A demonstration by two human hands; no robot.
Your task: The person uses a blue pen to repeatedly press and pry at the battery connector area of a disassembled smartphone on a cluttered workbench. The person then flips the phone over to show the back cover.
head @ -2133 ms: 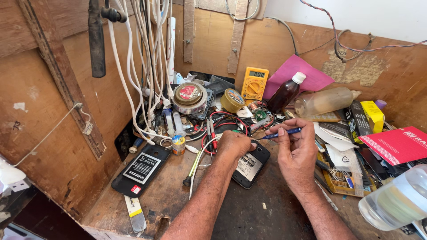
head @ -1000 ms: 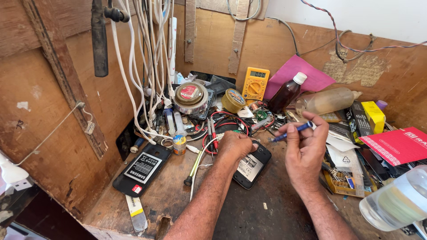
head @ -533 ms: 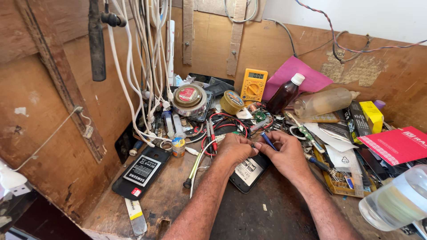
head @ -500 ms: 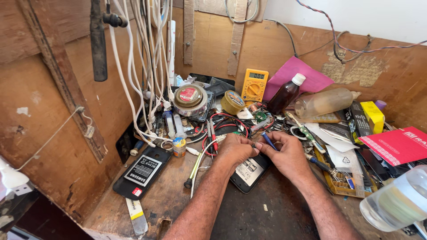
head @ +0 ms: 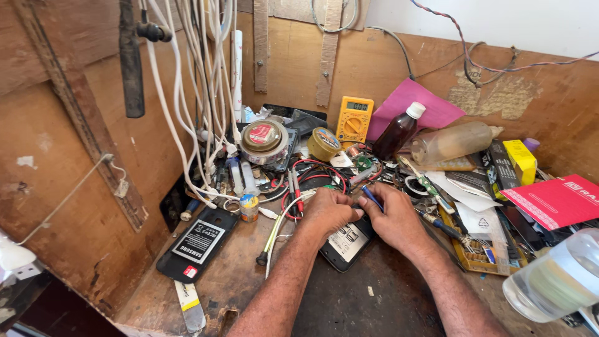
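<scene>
An opened black phone (head: 347, 244) lies back-up on the dark wooden bench, its inner label showing. My left hand (head: 326, 212) rests on its upper left end, fingers curled down on it. My right hand (head: 394, 215) sits at the upper right end and pinches a thin blue-handled tool (head: 372, 198), tip pointing down at the phone between the two hands. Both forearms come in from the bottom of the view. The phone's top edge is hidden under my fingers.
A second black phone with its battery showing (head: 194, 242) lies to the left. Behind are a yellow multimeter (head: 354, 120), a brown bottle (head: 399, 131), tape rolls (head: 264, 138), red and black leads (head: 298, 187), hanging white cables (head: 199, 93). A clear plastic bottle (head: 555, 281) sits at right.
My right hand was lifted off to the right with the blue tool held level. It has come down and left to the phone, and the tool now points down at it.
</scene>
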